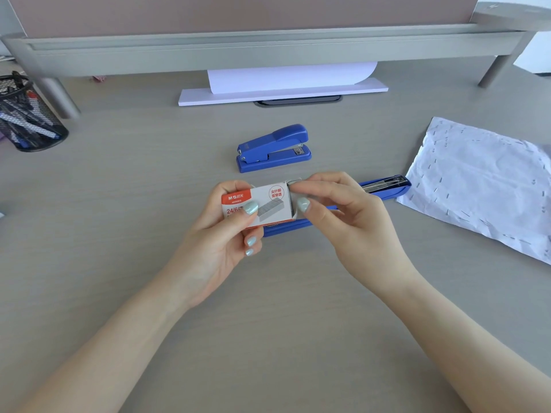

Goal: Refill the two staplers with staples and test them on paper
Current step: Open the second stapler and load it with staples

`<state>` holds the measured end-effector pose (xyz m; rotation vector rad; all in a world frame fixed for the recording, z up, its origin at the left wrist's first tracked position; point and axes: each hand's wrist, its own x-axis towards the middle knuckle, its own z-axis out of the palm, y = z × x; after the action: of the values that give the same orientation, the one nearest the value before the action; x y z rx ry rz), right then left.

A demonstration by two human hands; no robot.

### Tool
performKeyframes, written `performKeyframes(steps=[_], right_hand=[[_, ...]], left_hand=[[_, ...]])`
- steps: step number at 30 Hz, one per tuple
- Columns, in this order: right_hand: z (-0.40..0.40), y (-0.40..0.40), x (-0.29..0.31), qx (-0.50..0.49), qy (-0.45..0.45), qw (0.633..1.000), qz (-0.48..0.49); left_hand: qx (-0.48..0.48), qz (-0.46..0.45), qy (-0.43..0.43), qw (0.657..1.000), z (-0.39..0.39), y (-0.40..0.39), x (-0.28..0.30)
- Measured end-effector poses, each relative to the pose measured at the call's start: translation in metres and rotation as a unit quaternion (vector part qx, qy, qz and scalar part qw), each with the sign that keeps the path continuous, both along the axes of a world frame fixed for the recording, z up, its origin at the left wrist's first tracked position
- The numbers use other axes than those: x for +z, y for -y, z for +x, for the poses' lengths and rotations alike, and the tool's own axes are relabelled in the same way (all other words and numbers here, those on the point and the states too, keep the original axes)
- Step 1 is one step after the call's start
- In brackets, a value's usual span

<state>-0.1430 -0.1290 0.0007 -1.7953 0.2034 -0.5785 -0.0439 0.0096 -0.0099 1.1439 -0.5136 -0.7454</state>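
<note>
Left hand (229, 231) is gripping the staple box (256, 204); right hand (337, 210) is pinching its inner tray open. Opened stapler (384, 187) is lying just behind, awaiting a strip next, I'd say.

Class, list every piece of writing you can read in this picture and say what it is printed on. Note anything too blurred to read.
"M&G" plus two Chinese characters, blurred: red band of the staple box.
"24/6": the box, partly hidden by the left hand.
Red circular badge on the box: Chinese characters, too small to read.
Closed stapler: embossed mark, unreadable.
</note>
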Motion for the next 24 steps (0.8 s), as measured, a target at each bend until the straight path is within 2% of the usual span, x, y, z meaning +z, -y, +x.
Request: performKeyframes(steps=[5, 14, 20, 24], right_hand=[[0.002, 0.001, -0.003, 0.006, -0.031, 0.997, 0.065], [0.002, 0.008, -0.005, 0.032, 0.020, 0.999, -0.012], [0.004, 0.014, -0.008, 0.054, 0.003, 0.999, 0.001], [0.005, 0.016, -0.008, 0.069, 0.028, 0.996, 0.039]], left_hand=[[0.009, 0.018, 0.036, 0.999, 0.000, -0.001, -0.001], [0.000, 0.023, -0.001, 1.000, -0.001, 0.000, -0.003], [0.020, 0.027, -0.005, 0.999, 0.001, 0.001, -0.004], [0.025, 0.021, -0.011, 0.999, 0.000, 0.002, -0.004]])
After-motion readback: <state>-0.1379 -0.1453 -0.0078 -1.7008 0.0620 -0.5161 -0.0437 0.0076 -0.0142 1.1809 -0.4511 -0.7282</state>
